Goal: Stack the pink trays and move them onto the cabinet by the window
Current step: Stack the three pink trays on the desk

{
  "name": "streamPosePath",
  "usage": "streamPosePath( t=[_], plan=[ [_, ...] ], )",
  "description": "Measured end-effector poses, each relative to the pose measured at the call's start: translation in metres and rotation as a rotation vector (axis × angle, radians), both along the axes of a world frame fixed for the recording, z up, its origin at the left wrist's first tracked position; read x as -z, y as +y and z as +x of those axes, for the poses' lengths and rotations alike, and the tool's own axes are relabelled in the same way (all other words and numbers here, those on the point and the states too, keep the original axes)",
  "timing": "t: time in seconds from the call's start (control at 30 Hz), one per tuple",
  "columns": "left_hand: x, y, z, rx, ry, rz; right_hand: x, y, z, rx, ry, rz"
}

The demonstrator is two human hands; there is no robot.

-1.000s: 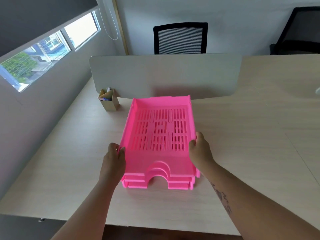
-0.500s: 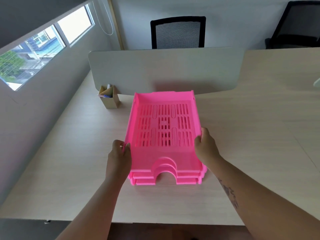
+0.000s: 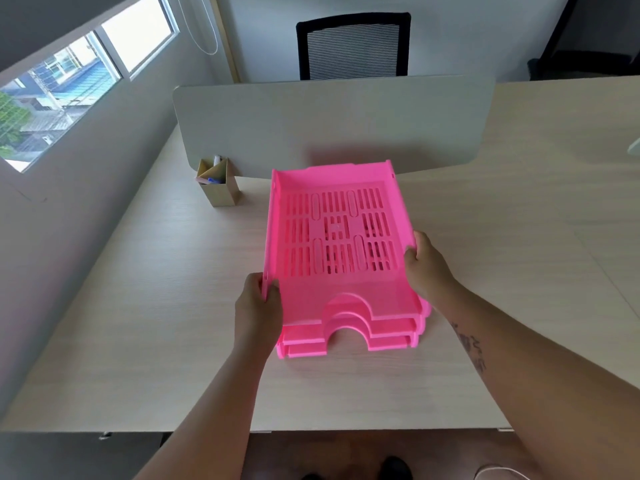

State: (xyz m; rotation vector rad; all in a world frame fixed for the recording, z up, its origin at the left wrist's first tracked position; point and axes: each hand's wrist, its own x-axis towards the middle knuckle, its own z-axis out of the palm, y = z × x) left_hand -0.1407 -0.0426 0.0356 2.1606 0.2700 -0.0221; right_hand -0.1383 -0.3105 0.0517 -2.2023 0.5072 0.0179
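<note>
With the pink trays point(image 3: 332, 244) nested at the middle of the frame on the counter point(image 3: 138, 306), stacking looks done. The left hand point(image 3: 258, 306) and right hand point(image 3: 427, 268) each close a grip on a side wall. Next comes lifting them level toward the window point(image 3: 79, 74), upper left; no cabinet shows.

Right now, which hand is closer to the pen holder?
Left. The left hand grips the trays' left edge, on the pen holder's side; the right hand grips the far edge.
</note>
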Motion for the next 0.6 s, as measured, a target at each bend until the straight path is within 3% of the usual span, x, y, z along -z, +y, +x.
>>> streamPosePath(
  t=[0.23, 0.43, 0.6],
  plan=[
    [0.0, 0.003, -0.009, 0.028, 0.024, -0.041, -0.002, 0.003, -0.022, 0.031, -0.031, 0.108],
    [0.016, 0.003, -0.036, -0.048, 0.183, -0.309, 0.022, 0.013, -0.063, 0.117, 0.051, 0.208],
    [0.024, 0.004, -0.028, -0.042, 0.223, -0.396, 0.041, 0.021, -0.063, 0.21, -0.016, 0.209]
  ],
)
